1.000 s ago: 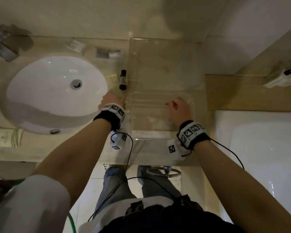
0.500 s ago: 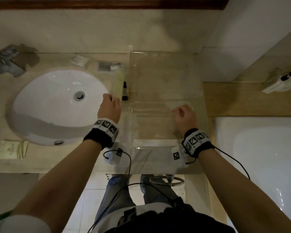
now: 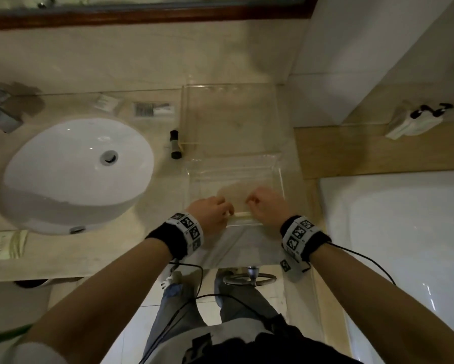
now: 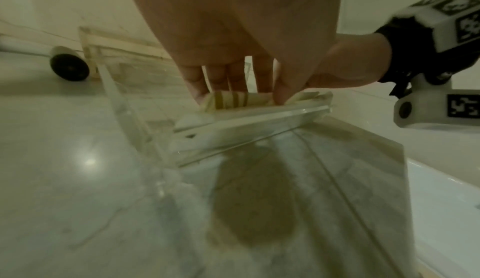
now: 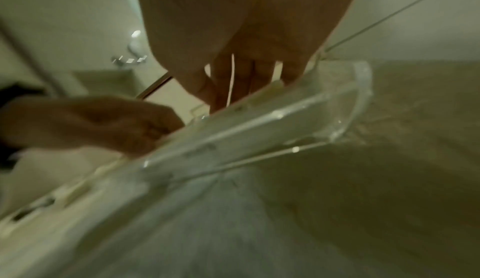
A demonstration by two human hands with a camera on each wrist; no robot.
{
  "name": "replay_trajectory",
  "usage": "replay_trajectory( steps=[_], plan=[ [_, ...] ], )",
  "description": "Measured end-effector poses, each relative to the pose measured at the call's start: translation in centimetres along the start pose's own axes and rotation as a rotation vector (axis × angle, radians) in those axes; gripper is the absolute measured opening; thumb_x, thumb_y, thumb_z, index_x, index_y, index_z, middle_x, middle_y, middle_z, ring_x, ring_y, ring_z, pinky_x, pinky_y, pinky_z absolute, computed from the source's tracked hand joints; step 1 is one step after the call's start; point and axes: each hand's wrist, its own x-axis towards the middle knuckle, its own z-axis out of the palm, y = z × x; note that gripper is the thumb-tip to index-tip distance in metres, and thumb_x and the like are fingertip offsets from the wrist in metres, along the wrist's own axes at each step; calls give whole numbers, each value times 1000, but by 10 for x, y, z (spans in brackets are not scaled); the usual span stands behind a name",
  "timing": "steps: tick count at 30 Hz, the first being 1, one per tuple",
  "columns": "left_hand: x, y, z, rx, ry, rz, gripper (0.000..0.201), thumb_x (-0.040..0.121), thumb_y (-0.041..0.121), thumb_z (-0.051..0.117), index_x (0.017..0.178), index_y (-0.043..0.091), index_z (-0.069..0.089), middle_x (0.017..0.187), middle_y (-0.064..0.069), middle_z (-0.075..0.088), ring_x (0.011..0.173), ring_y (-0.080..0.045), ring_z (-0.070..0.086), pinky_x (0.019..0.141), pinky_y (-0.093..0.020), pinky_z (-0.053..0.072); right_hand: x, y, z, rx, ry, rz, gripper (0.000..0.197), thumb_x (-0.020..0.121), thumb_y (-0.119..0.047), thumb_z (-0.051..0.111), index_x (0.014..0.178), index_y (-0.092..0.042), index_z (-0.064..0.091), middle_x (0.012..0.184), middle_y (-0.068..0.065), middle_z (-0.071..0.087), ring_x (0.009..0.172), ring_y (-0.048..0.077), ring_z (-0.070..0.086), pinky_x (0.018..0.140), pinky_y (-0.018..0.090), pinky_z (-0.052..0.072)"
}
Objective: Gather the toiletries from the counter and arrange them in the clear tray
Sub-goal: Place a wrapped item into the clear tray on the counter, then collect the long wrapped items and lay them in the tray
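Tray (image 3: 278, 177) sits at the counter's (image 3: 63, 264) front right corner, beside the sink (image 3: 50, 179). Inside its near edge lies a cream packet (image 4: 233, 101); the left hand (image 3: 211, 210) pinches one end, and the right hand (image 3: 266, 204) curls onto the other. A tube (image 3: 175, 144) rests outside the tray's left wall.

You are standing before the counter (image 3: 68, 261). The sink (image 3: 73, 174) is lying at your left, the bathtub (image 3: 404, 245) at your right. Between them the clear tray (image 3: 279, 179) is sitting on the counter, and your hands, left (image 3: 211, 210) and right (image 3: 266, 204), are meeting over its near edge on a small packet (image 4: 233, 100). A tube (image 3: 175, 144) is lying just beside the tray's left wall, two sachets (image 3: 152, 109) behind the sink, near the wall.
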Motion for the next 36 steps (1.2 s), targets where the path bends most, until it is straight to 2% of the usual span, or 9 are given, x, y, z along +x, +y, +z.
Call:
replay_trajectory(
  steps=[1,3,7,11,16,20,24,31,36],
  plan=[
    [-1,-1,0,11,-1,16,34,90,35,50,121,24,56,118,0,55,102,-22,59,83,-33,49,-4,-1,3,-46,-118,-14,18,90,-16,54,97,-6,67,100,13,63,92,26,57,85,32,46],
    [-3,-4,-1,36,-44,31,41,87,45,54,122,24,55,119,0,55,103,-20,58,86,-33,49,-10,-2,3,-79,-187,-16,19,90,-21,55,99,-9,67,102,10,62,93,24,57,85,36,47],
    [-7,-2,-4,58,-70,35,44,84,39,63,124,23,53,125,0,52,111,-20,54,91,-33,47,-9,-2,1,-54,-180,21,19,90,-25,56,96,-11,67,100,7,61,86,17,52,81,31,46],
    [-9,-1,-5,28,-60,8,42,84,35,64,123,23,55,123,0,53,111,-20,53,91,-33,47,-7,-2,3,-103,-180,-4,21,91,-26,54,96,-10,66,99,6,62,82,12,47,74,23,38],
    [-14,-2,-9,22,41,1,48,86,47,57,127,22,51,128,2,51,113,-20,54,94,-30,43,2,-9,-2,-158,-171,-22,23,90,-29,53,93,-10,66,96,6,62,78,15,50,73,27,42],
    [-22,-13,-26,-158,241,-148,41,91,43,51,122,17,55,122,0,56,106,-19,58,90,-27,43,28,-35,-14,-131,-159,6,24,92,-30,50,89,-11,65,85,2,59,75,16,49,67,25,36],
    [-28,-39,-48,-319,288,-337,29,95,35,45,116,16,55,115,-1,59,99,-18,60,86,-29,47,61,-67,-18,-39,-173,25,19,93,-30,49,82,-17,58,70,-6,48,72,17,49,67,27,37],
    [-65,-103,-60,-561,498,-669,24,94,20,49,111,7,60,112,-12,64,100,-27,61,87,-31,46,103,-122,4,40,-219,17,25,96,-30,44,101,-11,61,94,5,62,85,21,57,78,35,48],
    [-121,-143,-47,-598,530,-854,24,94,19,48,113,8,59,110,-12,64,100,-27,60,82,-27,43,124,-176,43,-8,-299,-100,22,95,-24,47,103,-10,62,96,7,63,85,21,58,78,32,48]
  ],
)
